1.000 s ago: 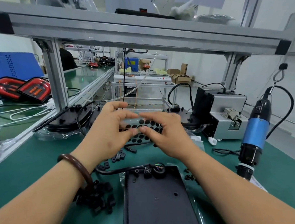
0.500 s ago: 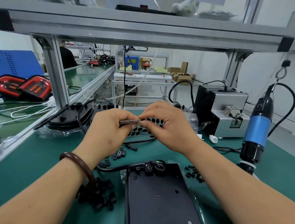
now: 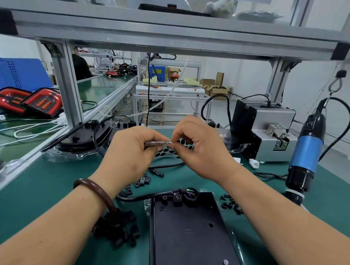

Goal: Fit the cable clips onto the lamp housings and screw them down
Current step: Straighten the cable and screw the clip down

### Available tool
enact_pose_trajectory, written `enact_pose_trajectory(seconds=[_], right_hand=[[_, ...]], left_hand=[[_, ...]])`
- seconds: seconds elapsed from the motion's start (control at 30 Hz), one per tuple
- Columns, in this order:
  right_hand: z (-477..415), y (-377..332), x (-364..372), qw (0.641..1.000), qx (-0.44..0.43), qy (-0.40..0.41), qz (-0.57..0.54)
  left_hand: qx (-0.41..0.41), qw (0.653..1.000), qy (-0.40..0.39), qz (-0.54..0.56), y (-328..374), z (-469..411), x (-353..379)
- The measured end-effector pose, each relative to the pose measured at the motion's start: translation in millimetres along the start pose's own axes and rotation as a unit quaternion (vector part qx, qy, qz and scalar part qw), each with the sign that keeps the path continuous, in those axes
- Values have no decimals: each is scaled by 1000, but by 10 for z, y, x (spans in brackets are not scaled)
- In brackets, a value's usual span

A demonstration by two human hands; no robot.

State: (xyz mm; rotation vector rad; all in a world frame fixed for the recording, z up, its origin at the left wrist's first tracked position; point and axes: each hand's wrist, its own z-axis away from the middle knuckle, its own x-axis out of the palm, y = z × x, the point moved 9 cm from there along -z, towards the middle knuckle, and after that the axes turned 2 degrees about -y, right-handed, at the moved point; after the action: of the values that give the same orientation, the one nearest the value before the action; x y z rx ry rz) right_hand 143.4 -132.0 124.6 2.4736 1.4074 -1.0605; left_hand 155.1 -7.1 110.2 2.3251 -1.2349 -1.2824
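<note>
Beyond the black lamp housing [image 3: 190, 231], the left hand [image 3: 129, 154] and right hand [image 3: 201, 151] pinch a sheet of black dots [image 3: 167, 152] between them, with cable clips [image 3: 118, 229] piled left of the housing, screws [image 3: 231, 205] scattered right of it and a blue screwdriver [image 3: 307, 152] hanging farther right.

Head-worn, facing down (close over bench [image 3: 32, 198]).

Dotted sheet [image 3: 167, 152]: largely hidden behind the left hand [image 3: 129, 154] and right hand [image 3: 201, 149]; the thin piece [image 3: 156, 142] they pinch is too small to identify. Lamp housing [image 3: 190, 231]: near end cut off by the lower edge. Screwdriver [image 3: 305, 156]: tip hidden behind the right forearm.
</note>
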Motion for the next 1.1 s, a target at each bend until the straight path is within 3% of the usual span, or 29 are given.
enact_pose_trajectory(seconds=[0.17,0.7,0.93,1.1], right_hand=[[19,72,-15,999,39,-8,-29],[28,53,8,999,10,-12,-32],[10,202,5,986,124,-19,-109],[134,383,12,922,301,-56,-237]], left_hand=[[-15,1000,2,10,-71,-1,0],[-55,998,-26,28,-210,-20,82],[-115,990,-70,50,-332,3,188],[-189,968,-154,61,-493,133,303]])
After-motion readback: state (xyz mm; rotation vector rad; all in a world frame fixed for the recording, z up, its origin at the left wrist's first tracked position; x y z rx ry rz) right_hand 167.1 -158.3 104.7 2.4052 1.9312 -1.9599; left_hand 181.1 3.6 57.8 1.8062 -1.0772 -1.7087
